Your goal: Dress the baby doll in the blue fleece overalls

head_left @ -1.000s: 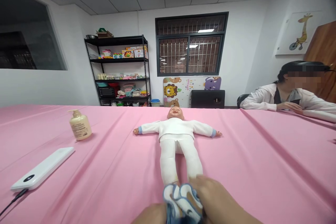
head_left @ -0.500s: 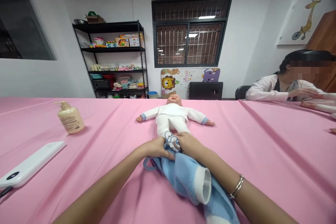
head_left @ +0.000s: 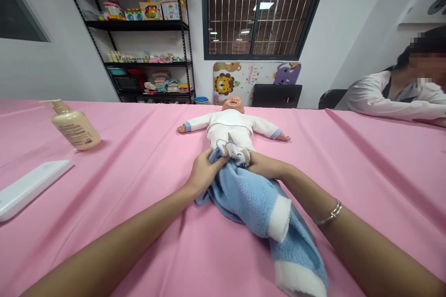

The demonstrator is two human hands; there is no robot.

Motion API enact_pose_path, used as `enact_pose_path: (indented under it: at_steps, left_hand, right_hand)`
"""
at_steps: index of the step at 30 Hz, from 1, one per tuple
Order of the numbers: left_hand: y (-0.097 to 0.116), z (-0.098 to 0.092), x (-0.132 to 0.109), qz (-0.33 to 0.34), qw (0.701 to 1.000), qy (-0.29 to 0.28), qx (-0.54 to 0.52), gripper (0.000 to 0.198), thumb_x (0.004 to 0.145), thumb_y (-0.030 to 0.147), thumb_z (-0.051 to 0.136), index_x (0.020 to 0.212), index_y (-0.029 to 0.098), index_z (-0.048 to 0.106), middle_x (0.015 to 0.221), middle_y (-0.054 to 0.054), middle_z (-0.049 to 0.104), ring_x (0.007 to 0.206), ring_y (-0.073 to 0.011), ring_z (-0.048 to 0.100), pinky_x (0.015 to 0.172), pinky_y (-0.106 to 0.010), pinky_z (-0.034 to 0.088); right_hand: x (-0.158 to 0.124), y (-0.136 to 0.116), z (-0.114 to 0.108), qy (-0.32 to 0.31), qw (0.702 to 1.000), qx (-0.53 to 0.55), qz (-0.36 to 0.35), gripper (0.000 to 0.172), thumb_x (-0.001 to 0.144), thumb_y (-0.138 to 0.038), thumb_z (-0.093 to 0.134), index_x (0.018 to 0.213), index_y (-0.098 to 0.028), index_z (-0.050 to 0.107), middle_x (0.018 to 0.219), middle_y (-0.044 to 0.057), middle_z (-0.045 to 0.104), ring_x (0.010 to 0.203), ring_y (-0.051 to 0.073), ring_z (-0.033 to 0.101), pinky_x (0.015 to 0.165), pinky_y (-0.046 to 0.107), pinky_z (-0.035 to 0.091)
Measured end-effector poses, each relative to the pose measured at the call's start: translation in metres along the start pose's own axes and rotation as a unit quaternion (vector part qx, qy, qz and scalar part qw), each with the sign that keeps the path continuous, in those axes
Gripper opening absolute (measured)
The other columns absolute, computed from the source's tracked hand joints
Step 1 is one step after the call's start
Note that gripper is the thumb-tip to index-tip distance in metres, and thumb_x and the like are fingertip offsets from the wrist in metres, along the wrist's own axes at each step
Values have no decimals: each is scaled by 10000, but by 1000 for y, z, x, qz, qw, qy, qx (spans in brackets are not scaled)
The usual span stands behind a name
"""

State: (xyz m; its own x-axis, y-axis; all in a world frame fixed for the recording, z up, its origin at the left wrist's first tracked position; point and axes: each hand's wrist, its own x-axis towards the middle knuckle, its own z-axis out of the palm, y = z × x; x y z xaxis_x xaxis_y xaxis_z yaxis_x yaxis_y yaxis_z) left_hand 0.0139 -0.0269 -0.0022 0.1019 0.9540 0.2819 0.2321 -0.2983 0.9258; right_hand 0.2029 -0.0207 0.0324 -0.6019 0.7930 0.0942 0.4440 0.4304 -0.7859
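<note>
A baby doll (head_left: 230, 123) in a white outfit with blue cuffs lies on its back, arms spread, head away from me. At its lower legs are blue fleece pants (head_left: 249, 195), their white-cuffed legs trailing toward me and to the right. My left hand (head_left: 205, 169) grips the left side of the bunched, white patterned waist end, thumb on top. On the opposite side, my right hand (head_left: 265, 164) is closed at the same end, its fingertips partly hidden by the cloth. The doll's feet are hidden behind the bunched fabric.
A pink cloth (head_left: 146, 250) covers the table. To the left stand a beige pump bottle (head_left: 76, 127) and a white flat device (head_left: 33, 188). Another person (head_left: 386, 88) sits at the far right. Behind the table are a black shelf rack (head_left: 146, 62) and a black chair back (head_left: 277, 96).
My view has tilted downward. Both hands still hold the waist end against the doll's legs, and the trailing pants legs lie more spread out toward me.
</note>
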Motion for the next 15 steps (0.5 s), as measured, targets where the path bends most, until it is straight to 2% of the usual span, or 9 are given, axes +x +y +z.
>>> enact_pose_path:
  at_steps: [2, 4, 5, 7, 10, 12, 15]
  left_hand:
    - [4, -3, 2, -12, 999, 52, -8, 446, 770, 559, 638, 848, 121, 605, 776, -5, 604, 744, -136, 530, 663, -219, 394]
    - [6, -9, 5, -31, 996, 78, -33, 494, 767, 608, 611, 816, 117, 593, 736, -8, 583, 701, -127, 507, 629, -219, 378]
    - [8, -12, 7, -37, 996, 67, -52, 521, 767, 628, 598, 848, 113, 603, 767, -22, 602, 721, -135, 522, 641, -223, 390]
    - [10, -18, 10, -28, 995, 7, -92, 603, 753, 653, 601, 1009, 107, 615, 932, -72, 650, 842, -171, 573, 721, -239, 438]
    - [15, -24, 12, 18, 993, -81, -85, 719, 666, 575, 742, 1188, 112, 566, 1138, -115, 637, 1016, -222, 589, 854, -272, 470]
    - [17, -26, 13, 46, 995, -80, -43, 621, 657, 477, 784, 1124, 109, 606, 1101, -106, 658, 1008, -228, 602, 870, -283, 477]
    - [16, -24, 13, 93, 996, -11, -3, 372, 745, 394, 710, 978, 111, 645, 978, -75, 686, 922, -208, 615, 839, -283, 476]
  right_hand:
    - [-1, -7, 2, 23, 996, 88, 2, 424, 814, -233, 516, 1204, -74, 557, 1175, 98, 595, 1095, 215, 557, 994, 350, 440]
    - [0, -12, 4, 57, 988, 142, 9, 541, 799, -245, 542, 1314, -90, 480, 1291, 107, 539, 1193, 233, 519, 1068, 372, 396]
    - [2, -14, 5, 63, 986, 151, 15, 590, 772, -233, 567, 1337, -100, 460, 1324, 112, 518, 1220, 242, 504, 1089, 388, 385]
    - [3, -14, 6, 54, 988, 147, 14, 650, 720, -200, 600, 1347, -113, 451, 1366, 118, 485, 1267, 254, 467, 1126, 418, 354]
    - [3, -14, 5, 44, 989, 139, 13, 691, 700, -161, 580, 1371, -118, 422, 1424, 111, 419, 1335, 252, 385, 1175, 430, 281]
    - [1, -15, 4, 45, 991, 118, 47, 722, 675, -107, 541, 1383, -105, 400, 1435, 114, 400, 1335, 254, 371, 1172, 437, 274]
    - [-1, -18, 5, 12, 991, 92, 95, 678, 626, -74, 495, 1303, -71, 466, 1325, 128, 497, 1212, 274, 470, 1073, 452, 383]
